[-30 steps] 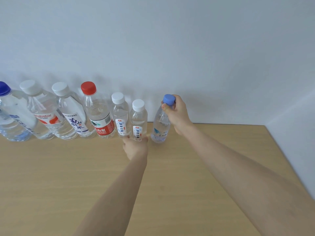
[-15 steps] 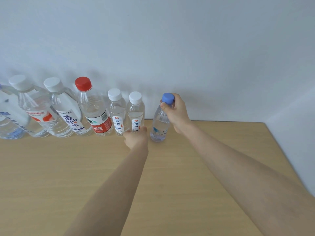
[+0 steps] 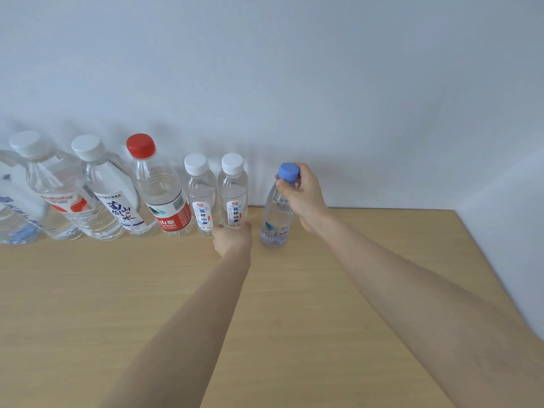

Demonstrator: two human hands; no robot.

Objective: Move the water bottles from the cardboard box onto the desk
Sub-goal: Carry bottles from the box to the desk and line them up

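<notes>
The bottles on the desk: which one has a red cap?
The red-label bottle, tall, standing between white-capped ones. The right hand holds the blue-cap bottle.

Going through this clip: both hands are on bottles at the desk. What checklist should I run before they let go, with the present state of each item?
1. Fingers of the right hand curled round the neck of the blue-capped bottle: ok.
2. Blue-capped bottle standing flat on the desk: cannot tell; it looks slightly tilted.
3. Grip of the left hand on the base of the small white-capped bottle: ok.
4. Gap between those two bottles: ok, they stand apart.
5. Bare desk to the right for more bottles: ok.
6. Bottles left in the cardboard box: cannot tell; it is out of view.
</notes>
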